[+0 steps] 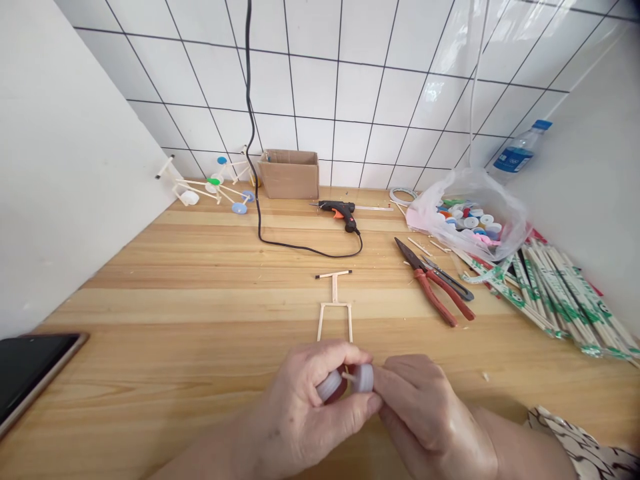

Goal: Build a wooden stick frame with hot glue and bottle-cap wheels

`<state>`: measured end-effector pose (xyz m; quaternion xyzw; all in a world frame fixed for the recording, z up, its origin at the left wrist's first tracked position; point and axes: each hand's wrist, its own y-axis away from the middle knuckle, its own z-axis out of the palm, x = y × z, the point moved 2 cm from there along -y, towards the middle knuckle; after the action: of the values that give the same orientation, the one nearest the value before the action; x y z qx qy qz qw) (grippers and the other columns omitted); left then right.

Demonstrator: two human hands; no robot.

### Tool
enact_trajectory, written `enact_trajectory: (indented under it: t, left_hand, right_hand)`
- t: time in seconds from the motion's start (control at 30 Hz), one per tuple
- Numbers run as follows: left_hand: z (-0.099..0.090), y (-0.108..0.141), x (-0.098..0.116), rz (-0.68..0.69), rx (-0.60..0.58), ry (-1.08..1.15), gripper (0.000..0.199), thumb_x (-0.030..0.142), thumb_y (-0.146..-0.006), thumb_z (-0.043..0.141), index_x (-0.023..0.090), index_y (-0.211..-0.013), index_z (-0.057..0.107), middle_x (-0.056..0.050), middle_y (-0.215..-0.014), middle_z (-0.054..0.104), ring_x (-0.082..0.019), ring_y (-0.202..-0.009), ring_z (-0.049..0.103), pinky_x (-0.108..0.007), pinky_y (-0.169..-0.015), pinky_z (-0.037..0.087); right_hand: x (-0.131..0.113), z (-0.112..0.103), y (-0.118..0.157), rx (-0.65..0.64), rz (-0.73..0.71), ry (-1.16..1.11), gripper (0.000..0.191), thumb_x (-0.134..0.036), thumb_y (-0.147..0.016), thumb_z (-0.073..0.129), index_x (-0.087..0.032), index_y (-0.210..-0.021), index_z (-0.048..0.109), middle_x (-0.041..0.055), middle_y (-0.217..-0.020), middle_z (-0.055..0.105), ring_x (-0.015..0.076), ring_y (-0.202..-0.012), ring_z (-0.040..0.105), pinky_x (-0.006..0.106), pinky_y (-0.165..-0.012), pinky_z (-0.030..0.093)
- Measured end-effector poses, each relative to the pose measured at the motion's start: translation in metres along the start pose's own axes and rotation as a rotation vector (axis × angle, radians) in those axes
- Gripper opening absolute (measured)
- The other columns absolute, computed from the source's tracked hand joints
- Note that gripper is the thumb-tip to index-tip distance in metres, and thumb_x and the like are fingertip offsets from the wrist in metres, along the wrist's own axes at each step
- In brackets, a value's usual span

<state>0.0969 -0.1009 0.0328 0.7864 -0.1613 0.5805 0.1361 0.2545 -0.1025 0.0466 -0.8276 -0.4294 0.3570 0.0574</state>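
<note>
My left hand curls around two pale bottle caps: a left bottle cap and a right bottle cap. A short thin wooden stick runs between them. My right hand is closed, its fingertips pressed to the outer side of the right cap. Just beyond my hands lies a small frame of wooden sticks, with a crossbar whose ends are dark. My left hand hides its near end.
At the back are a hot glue gun, its black cable, a cardboard box and stick-and-cap models. On the right lie pliers, snips, wrapped chopsticks and a bag of caps. A phone rests at left.
</note>
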Motion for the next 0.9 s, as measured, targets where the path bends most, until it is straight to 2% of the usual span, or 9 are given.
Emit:
enact_trajectory:
  t: [0.07,0.13,0.2,0.3,0.4,0.6,0.67,0.77,0.9]
  left_hand:
    - [0.001,0.0,-0.001,-0.064,-0.027,0.054,0.02,0.028,-0.076,0.065,0.016,-0.092,0.067,0.002,-0.068,0.057,-0.009,-0.055,0.047,-0.018,-0.049,0.039]
    - [0.001,0.0,-0.001,-0.072,-0.026,0.066,0.022,0.029,-0.075,0.066,0.016,-0.092,0.067,0.001,-0.069,0.058,-0.009,-0.057,0.048,-0.018,-0.051,0.04]
    - [0.0,0.001,0.002,-0.04,-0.015,0.041,0.02,0.028,-0.075,0.065,0.016,-0.091,0.067,0.002,-0.069,0.058,-0.009,-0.056,0.048,-0.018,-0.05,0.039]
    - [-0.003,0.002,0.007,0.036,0.009,-0.009,0.017,0.025,-0.075,0.065,0.017,-0.09,0.066,0.003,-0.066,0.058,-0.008,-0.053,0.046,-0.017,-0.047,0.037]
    - [-0.006,0.001,0.011,0.086,0.038,-0.021,0.016,0.023,-0.075,0.065,0.018,-0.09,0.067,0.003,-0.066,0.059,-0.009,-0.054,0.048,-0.017,-0.048,0.038]
    - [-0.005,-0.002,0.005,-0.009,0.027,0.046,0.022,0.027,-0.071,0.07,0.016,-0.09,0.068,0.003,-0.066,0.058,-0.008,-0.051,0.045,-0.018,-0.046,0.036]
    - [-0.005,-0.002,0.0,-0.037,0.015,0.085,0.027,0.029,-0.071,0.071,0.017,-0.095,0.068,0.002,-0.068,0.057,-0.009,-0.053,0.045,-0.018,-0.047,0.037]
    - [-0.006,-0.004,-0.003,-0.022,0.022,0.115,0.028,0.031,-0.076,0.069,0.017,-0.1,0.067,0.004,-0.065,0.053,-0.008,-0.05,0.039,-0.019,-0.046,0.034]
    - [-0.013,-0.006,0.0,0.067,0.147,0.026,0.015,0.028,-0.08,0.064,0.018,-0.09,0.069,0.003,-0.065,0.053,-0.008,-0.051,0.04,-0.019,-0.046,0.032]
  right_hand:
    - [0.0,0.002,0.004,0.043,-0.069,0.162,0.024,-0.003,-0.08,0.035,-0.016,-0.07,0.052,0.0036,-0.055,0.052,0.0151,-0.048,0.041,0.027,-0.047,0.029]
    - [0.0,0.002,0.006,0.02,-0.067,0.166,0.024,-0.002,-0.079,0.034,-0.016,-0.069,0.051,0.0045,-0.056,0.052,0.0155,-0.049,0.041,0.027,-0.048,0.03]
    - [0.0,0.001,0.003,-0.05,0.006,0.002,0.022,-0.004,-0.081,0.035,-0.016,-0.071,0.051,0.003,-0.059,0.05,0.0138,-0.051,0.042,0.025,-0.049,0.032]
    - [0.0,-0.001,-0.004,-0.13,0.199,-0.32,0.021,-0.011,-0.089,0.036,-0.017,-0.073,0.049,-0.003,-0.059,0.039,0.0094,-0.05,0.036,0.021,-0.049,0.032]
    - [0.0,-0.002,-0.006,-0.142,0.325,-0.461,0.023,-0.016,-0.092,0.038,-0.018,-0.07,0.045,-0.0052,-0.06,0.032,0.0076,-0.05,0.029,0.018,-0.047,0.029]
    - [0.002,0.001,0.001,-0.073,0.086,-0.171,0.019,-0.008,-0.087,0.036,-0.017,-0.075,0.049,0.001,-0.062,0.047,0.0124,-0.053,0.04,0.024,-0.051,0.032]
    - [0.005,0.002,0.001,-0.07,0.103,-0.146,0.019,-0.008,-0.086,0.036,-0.017,-0.077,0.051,0.0027,-0.062,0.051,0.0136,-0.053,0.044,0.024,-0.052,0.034]
    - [0.009,0.001,-0.001,-0.076,0.21,-0.216,0.018,-0.012,-0.09,0.038,-0.017,-0.08,0.053,0.0013,-0.063,0.053,0.0124,-0.053,0.046,0.022,-0.053,0.036]
    - [0.014,-0.002,-0.004,-0.025,0.294,-0.223,0.018,-0.016,-0.093,0.041,-0.018,-0.082,0.055,-0.0022,-0.062,0.05,0.0097,-0.053,0.042,0.019,-0.054,0.036]
